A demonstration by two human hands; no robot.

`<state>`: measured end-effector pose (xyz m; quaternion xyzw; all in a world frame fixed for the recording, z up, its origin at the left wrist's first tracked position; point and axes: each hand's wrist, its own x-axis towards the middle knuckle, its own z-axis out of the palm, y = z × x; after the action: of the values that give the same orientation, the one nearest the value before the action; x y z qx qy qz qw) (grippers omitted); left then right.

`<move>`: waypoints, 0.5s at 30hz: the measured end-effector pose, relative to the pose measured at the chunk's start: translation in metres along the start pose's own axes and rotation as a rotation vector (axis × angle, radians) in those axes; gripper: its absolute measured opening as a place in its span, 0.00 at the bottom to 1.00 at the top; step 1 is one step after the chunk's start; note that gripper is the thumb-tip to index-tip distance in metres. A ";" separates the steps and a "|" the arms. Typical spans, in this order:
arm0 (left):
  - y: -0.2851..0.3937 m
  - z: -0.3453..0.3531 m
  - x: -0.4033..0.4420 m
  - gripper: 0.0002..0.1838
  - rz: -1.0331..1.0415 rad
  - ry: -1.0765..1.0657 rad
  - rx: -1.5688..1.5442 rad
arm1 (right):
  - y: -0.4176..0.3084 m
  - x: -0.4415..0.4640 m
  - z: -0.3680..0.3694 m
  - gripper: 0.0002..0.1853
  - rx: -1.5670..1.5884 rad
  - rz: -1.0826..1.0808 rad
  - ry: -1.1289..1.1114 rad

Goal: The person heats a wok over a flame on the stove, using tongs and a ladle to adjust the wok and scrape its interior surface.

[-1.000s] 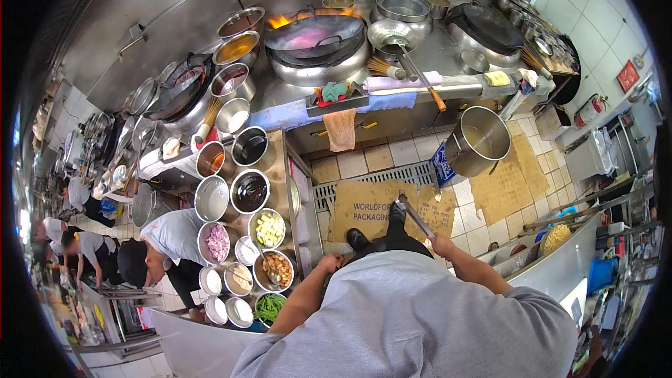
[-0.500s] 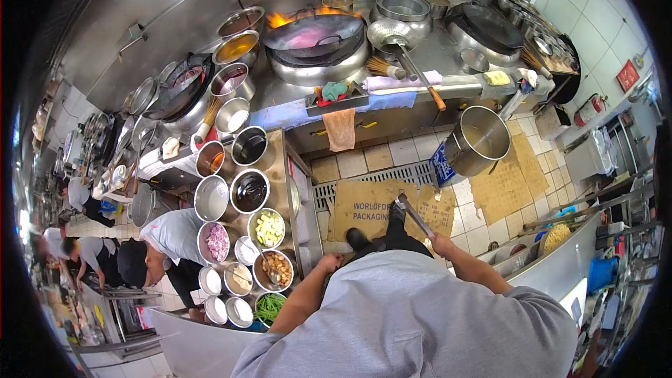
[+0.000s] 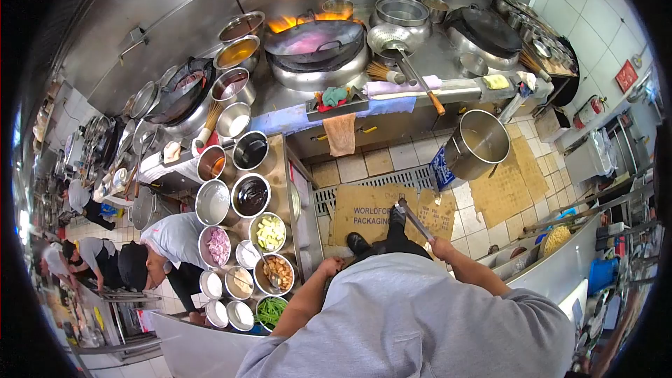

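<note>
My right hand (image 3: 441,248) is closed around the end of a long metal utensil (image 3: 416,221), which points forward and left over the flattened cardboard (image 3: 364,213) on the floor. Whether its far end is a ladle or a spatula does not show clearly. My left hand (image 3: 332,265) is at my left side, close to the counter of bowls; its fingers are mostly hidden. In front of me a wok (image 3: 315,43) with a pinkish, hazy inside sits on a stove ring, flames (image 3: 287,22) rising behind it. Neither hand touches the wok.
At my left, bowls hold chopped purple onion (image 3: 215,246), pale green pieces (image 3: 269,233), brown chunks (image 3: 276,273) with a spoon, and green strips (image 3: 269,310). A large metal pot (image 3: 479,143) stands front right. A perforated strainer (image 3: 392,40) rests near the stove. Other people bend at far left.
The flames have spread wider along the wok's back edge. My view has shifted slightly. My right hand keeps its grip on the utensil, and both hands stay nearly in place.
</note>
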<state>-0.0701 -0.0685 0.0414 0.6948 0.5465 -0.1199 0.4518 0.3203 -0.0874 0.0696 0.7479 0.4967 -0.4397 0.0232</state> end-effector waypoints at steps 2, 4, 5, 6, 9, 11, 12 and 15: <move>-0.001 0.003 0.004 0.17 -0.119 -0.010 -0.084 | 0.005 0.005 0.004 0.22 -0.030 -0.058 0.058; -0.003 0.006 0.008 0.17 -0.125 -0.001 -0.039 | 0.002 0.004 -0.001 0.22 -0.035 -0.040 0.041; -0.004 0.008 0.010 0.17 -0.136 -0.002 0.005 | -0.001 0.001 -0.004 0.22 -0.037 -0.016 0.016; -0.005 0.011 0.012 0.17 -0.151 0.006 -0.028 | -0.004 -0.001 -0.007 0.22 -0.045 -0.022 0.030; -0.022 0.023 0.025 0.17 -0.074 -0.009 -0.070 | -0.006 0.001 -0.008 0.22 -0.066 -0.021 0.021; -0.021 0.023 0.024 0.17 -0.048 0.036 -0.059 | -0.006 0.002 -0.007 0.22 -0.053 -0.026 0.038; -0.020 0.023 0.024 0.17 -0.061 0.021 -0.097 | -0.005 0.003 -0.007 0.21 -0.046 -0.033 0.050; -0.023 0.028 0.025 0.17 -0.066 0.019 -0.149 | -0.013 -0.003 -0.012 0.21 -0.059 -0.011 0.021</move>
<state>-0.0714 -0.0732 -0.0022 0.6421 0.5807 -0.0874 0.4929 0.3179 -0.0776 0.0840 0.7486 0.5140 -0.4171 0.0377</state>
